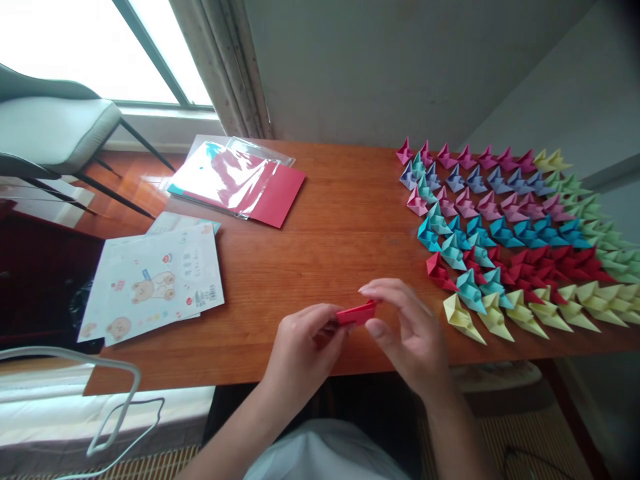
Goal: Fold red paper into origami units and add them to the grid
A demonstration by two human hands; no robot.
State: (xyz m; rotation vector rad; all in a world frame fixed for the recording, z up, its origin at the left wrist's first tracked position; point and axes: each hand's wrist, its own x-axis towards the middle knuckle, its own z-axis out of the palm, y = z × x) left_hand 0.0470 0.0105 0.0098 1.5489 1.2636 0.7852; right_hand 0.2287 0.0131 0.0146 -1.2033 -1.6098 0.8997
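Observation:
A small piece of folded red paper (357, 313) is held above the front edge of the table. My left hand (309, 340) pinches its left end between thumb and fingers. At its right end, my right hand (407, 333) has thumb and fingers apart; the fingertips come close to the paper, and whether one touches it I cannot tell. To the right of my right hand stand rows of folded paper boats, among them a yellow boat (461, 319) and a red boat (440, 272).
A clear packet of coloured paper (225, 177) with a red sheet (280, 197) lies at the back left of the wooden table (345, 227). White bear-printed sheets (160, 280) overhang its left edge. A chair (55, 133) stands by the window, and a white cable (133, 380) runs at lower left.

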